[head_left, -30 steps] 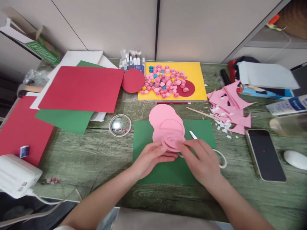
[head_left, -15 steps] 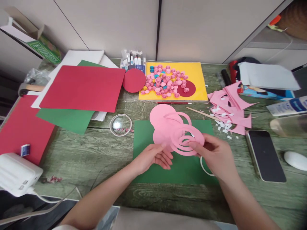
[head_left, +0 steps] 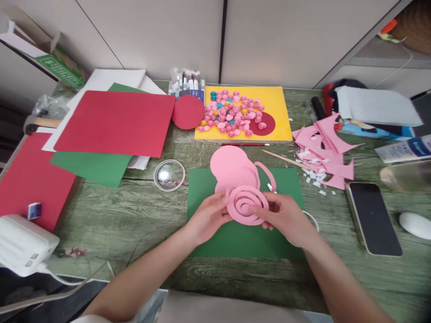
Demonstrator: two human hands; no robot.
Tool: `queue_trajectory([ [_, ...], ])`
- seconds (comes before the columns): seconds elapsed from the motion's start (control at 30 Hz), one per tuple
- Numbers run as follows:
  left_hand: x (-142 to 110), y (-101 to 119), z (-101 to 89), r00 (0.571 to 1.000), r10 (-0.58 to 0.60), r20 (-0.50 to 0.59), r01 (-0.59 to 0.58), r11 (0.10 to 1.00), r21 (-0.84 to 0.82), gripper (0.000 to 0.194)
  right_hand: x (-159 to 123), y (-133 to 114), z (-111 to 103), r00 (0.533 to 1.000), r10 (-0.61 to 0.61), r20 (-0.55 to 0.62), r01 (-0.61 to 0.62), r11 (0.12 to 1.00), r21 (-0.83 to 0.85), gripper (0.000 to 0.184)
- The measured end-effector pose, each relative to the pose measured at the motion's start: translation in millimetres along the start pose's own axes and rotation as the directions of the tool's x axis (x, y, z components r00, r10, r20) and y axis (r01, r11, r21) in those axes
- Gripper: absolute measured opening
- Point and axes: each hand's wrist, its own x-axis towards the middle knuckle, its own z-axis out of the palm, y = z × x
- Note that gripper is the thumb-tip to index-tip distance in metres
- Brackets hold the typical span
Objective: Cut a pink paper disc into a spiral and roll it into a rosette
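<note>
Grey panels (head_left: 269,45) back your wood-grain table (head_left: 111,215). Your right hand (head_left: 290,218) pinches one pink spiral (head_left: 243,206), thumb in front and fingers behind, with no slack between them. Your left hand (head_left: 208,218) meets its left edge, fingers partly bent; whether they grip it, you cannot tell. You have that spiral above one green sheet (head_left: 218,244), in front of at least two overlapping pink discs (head_left: 229,162). Beyond lies one yellow sheet (head_left: 278,101), bearing one dark red disc (head_left: 269,120) and dozens of small paper rolls (head_left: 232,114). To your right sit one phone (head_left: 373,218) and one mouse (head_left: 415,225).
</note>
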Motion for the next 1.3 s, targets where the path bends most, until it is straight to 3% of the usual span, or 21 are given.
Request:
queue_trajectory([
  [0.2, 0.6, -5.3, 4.1, 0.995, 0.042, -0.086, -0.028, 0.987, 0.157, 0.036, 1.8, 3.0, 1.4, 0.999, 0.013, 0.036, -0.010, 0.997, -0.076, 0.022],
  [0.4, 1.9, -7.1, 2.8, 0.987, 0.019, -0.162, 0.004, 0.991, 0.137, 0.035, -4.4, 2.3, -8.6, 0.997, -0.029, 0.076, 0.039, 0.991, -0.131, 0.030],
  [0.47, 1.9, -7.7, 1.5, 0.986, 0.008, -0.165, 0.013, 0.992, 0.126, 0.035, -7.8, 1.6, -17.4, 0.997, -0.070, -0.013, 0.067, 0.982, -0.179, 0.038],
  [0.5, 1.8, -8.0, 1.0, 0.986, 0.004, -0.168, 0.017, 0.992, 0.123, 0.035, -8.8, 1.5, -21.9, 0.987, -0.111, -0.118, 0.080, 0.967, -0.240, 0.041],
  [0.57, 1.7, -8.6, 0.0, 0.984, -0.001, -0.179, 0.024, 0.992, 0.124, 0.036, -9.0, 1.6, -28.9, 0.908, -0.248, -0.338, 0.095, 0.908, -0.409, 0.041],
  [0.63, 1.9, -9.1, -0.8, 0.984, -0.006, -0.179, 0.029, 0.991, 0.130, 0.037, -6.7, 1.5, -31.8, 0.828, -0.374, -0.419, 0.111, 0.841, -0.530, 0.034],
  [0.67, 2.0, -9.4, -1.2, 0.985, -0.007, -0.174, 0.031, 0.990, 0.136, 0.038, -5.3, 1.2, -31.5, 0.823, -0.398, -0.405, 0.128, 0.825, -0.550, 0.031],
  [0.77, 2.3, -10.0, -1.7, 0.988, -0.008, -0.155, 0.032, 0.988, 0.154, 0.038, -3.8, -0.9, -26.2, 0.891, -0.366, -0.269, 0.183, 0.831, -0.524, 0.028],
  [0.83, 2.1, -9.6, -0.8, 0.988, -0.006, -0.156, 0.031, 0.987, 0.159, 0.038, -7.0, -2.5, -21.4, 0.907, -0.376, -0.188, 0.222, 0.808, -0.546, 0.021],
  [0.9, 1.6, -8.5, 1.1, 0.986, -0.001, -0.167, 0.028, 0.987, 0.157, 0.038, -12.3, -3.0, -16.6, 0.880, -0.463, -0.104, 0.313, 0.731, -0.606, 0.014],
  [1.03, 0.3, -5.7, 5.9, 0.983, 0.018, -0.183, 0.010, 0.988, 0.153, 0.039, -20.5, -0.9, -4.2, 0.729, -0.678, 0.098, 0.523, 0.458, -0.719, 0.010],
  [1.1, 0.2, -5.1, 7.5, 0.984, 0.025, -0.179, 0.003, 0.988, 0.156, 0.038, -20.9, 0.3, 3.6, 0.681, -0.705, 0.199, 0.556, 0.321, -0.767, 0.011],
  [1.17, 0.4, -5.6, 7.9, 0.985, 0.033, -0.172, -0.006, 0.988, 0.156, 0.034, -19.4, 1.3, 11.2, 0.682, -0.678, 0.273, 0.563, 0.250, -0.788, 0.015],
  [1.3, 1.4, -8.1, 6.1, 0.981, 0.034, -0.191, -0.016, 0.995, 0.095, 0.020, -13.7, 4.5, 23.0, 0.685, -0.647, 0.334, 0.585, 0.216, -0.781, 0.033],
])
